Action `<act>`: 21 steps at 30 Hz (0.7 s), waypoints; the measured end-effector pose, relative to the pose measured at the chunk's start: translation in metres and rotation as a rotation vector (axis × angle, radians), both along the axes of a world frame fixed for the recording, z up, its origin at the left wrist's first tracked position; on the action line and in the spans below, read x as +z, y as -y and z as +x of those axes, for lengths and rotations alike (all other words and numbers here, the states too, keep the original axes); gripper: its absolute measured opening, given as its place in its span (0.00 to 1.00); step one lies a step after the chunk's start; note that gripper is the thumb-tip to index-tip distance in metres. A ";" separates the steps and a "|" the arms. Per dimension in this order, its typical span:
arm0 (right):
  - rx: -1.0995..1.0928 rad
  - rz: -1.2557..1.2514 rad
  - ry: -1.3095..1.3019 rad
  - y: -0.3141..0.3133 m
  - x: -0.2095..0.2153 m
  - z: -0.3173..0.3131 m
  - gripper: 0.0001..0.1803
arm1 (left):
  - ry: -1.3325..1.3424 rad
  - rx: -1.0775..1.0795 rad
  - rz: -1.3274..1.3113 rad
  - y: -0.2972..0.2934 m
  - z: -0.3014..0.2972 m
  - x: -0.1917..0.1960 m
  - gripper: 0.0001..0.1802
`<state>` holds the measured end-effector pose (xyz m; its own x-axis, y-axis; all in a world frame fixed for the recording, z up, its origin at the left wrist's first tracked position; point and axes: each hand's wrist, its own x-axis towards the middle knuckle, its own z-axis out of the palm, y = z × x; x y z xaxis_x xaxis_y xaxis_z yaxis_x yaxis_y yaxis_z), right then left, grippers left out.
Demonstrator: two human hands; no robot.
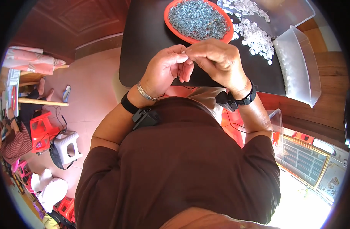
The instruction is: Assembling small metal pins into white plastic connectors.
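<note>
The person in the dark brown shirt (pixel 190 160) has both hands raised over the near edge of the black desk (pixel 142 49), and their fingertips meet just in front of the red-orange tray. The left hand (pixel 161 72) has its thumb drawn to the index finger, the other fingers curled in loosely toward the palm. The right hand (pixel 220 63) comes in from the other side, bent at the knuckles, its thumb and index finger brought down to the same spot. From where I stand I can't tell whether either one pinches a small piece there; the fingers hide it.

Beyond them sits the red-orange tray (pixel 167 20), heaped with slim grey-blue pieces (pixel 198 17). To its right, clear little discs (pixel 257 40) lie spread over the desk in a loose pile, and past those a see-through plastic bin (pixel 310 74) stands at the desk's right end, with whitish contents (pixel 284 63) along its near side.

There's a patterned bracelet (pixel 143 91) on the left wrist, and each wrist carries a strapped black device. Off to the left, a red stool (pixel 41 128) and a white stool (pixel 66 147) stand on the pink floor (pixel 91 80).
</note>
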<state>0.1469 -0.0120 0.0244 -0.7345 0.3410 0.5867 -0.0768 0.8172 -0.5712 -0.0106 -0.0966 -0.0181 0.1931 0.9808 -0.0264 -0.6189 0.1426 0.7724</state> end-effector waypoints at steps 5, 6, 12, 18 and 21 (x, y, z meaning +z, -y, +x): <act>-0.178 -0.015 0.107 -0.011 -0.005 -0.001 0.10 | -0.104 0.129 -0.036 0.002 -0.001 0.005 0.08; -0.279 0.198 0.212 -0.014 -0.010 0.000 0.11 | -0.103 0.130 -0.035 0.003 -0.002 0.005 0.08; -0.390 0.477 0.373 -0.017 -0.018 -0.004 0.11 | -0.127 0.150 -0.019 0.006 -0.001 0.006 0.09; -0.220 0.362 0.348 0.004 -0.014 -0.002 0.07 | -0.169 0.074 0.014 0.011 -0.002 0.006 0.09; -0.115 0.237 0.359 0.013 -0.004 0.000 0.08 | -0.238 -0.001 -0.019 0.019 -0.005 0.009 0.10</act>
